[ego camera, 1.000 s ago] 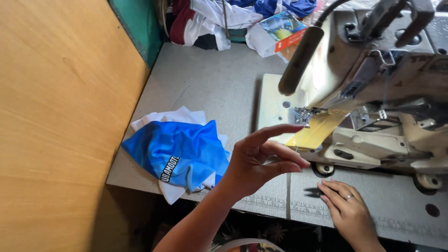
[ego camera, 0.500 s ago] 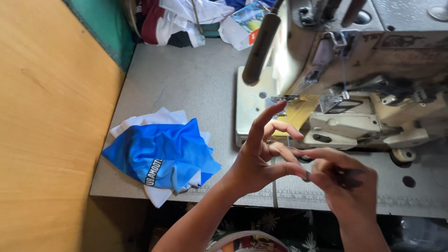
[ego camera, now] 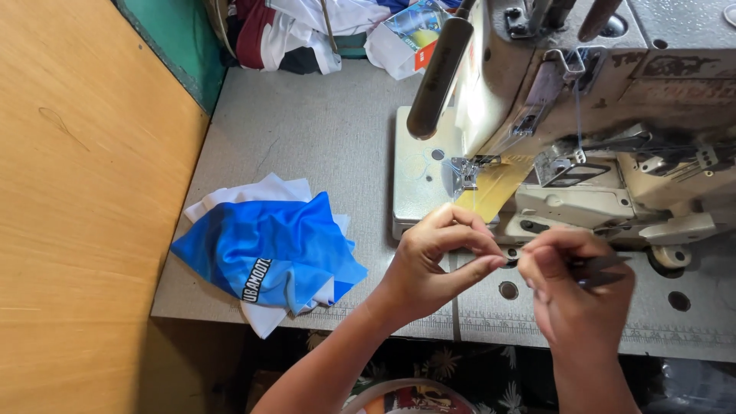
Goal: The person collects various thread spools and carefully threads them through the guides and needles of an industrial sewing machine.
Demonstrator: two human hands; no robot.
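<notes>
Left hand (ego camera: 429, 264) is pinching thumb and forefinger shut just in front of the sewing machine (ego camera: 567, 130), item too small to tell. Right hand (ego camera: 579, 295) is gripping small dark snips (ego camera: 602, 270), meeting it. Yellow strip (ego camera: 491, 188) is lying under the presser foot. Blue-and-white fabric pile (ego camera: 268, 257) is sitting on the tabletop (ego camera: 322, 130), left.

Right hand (ego camera: 579, 295), flat on the table (ego camera: 307, 130) a second ago, is now raised with small dark snips (ego camera: 602, 270), fingertips meeting the left hand (ego camera: 437, 261), whose formerly spread fingers are pinched.
</notes>
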